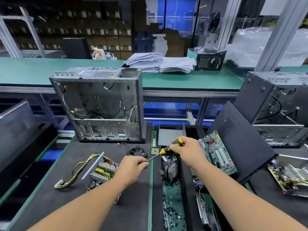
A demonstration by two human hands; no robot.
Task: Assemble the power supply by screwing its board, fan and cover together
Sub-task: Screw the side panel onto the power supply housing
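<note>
Head view: open grey steel computer case (100,104) upright at the back of the dark mat; before it, the power supply, a bare board with finned heatsinks in a metal tray (98,170) trailing yellow-black wires, lies left of the hands, untouched; small black fan (137,151) just behind. Right hand (186,152) is wrapped round a yellow-black screwdriver (166,149); left hand (131,165) pinches at its tip, presumably a screw, too small to see. The board looks rigid yet fragile; best held by the tray edges; its near corner is hidden by the left forearm.
</note>
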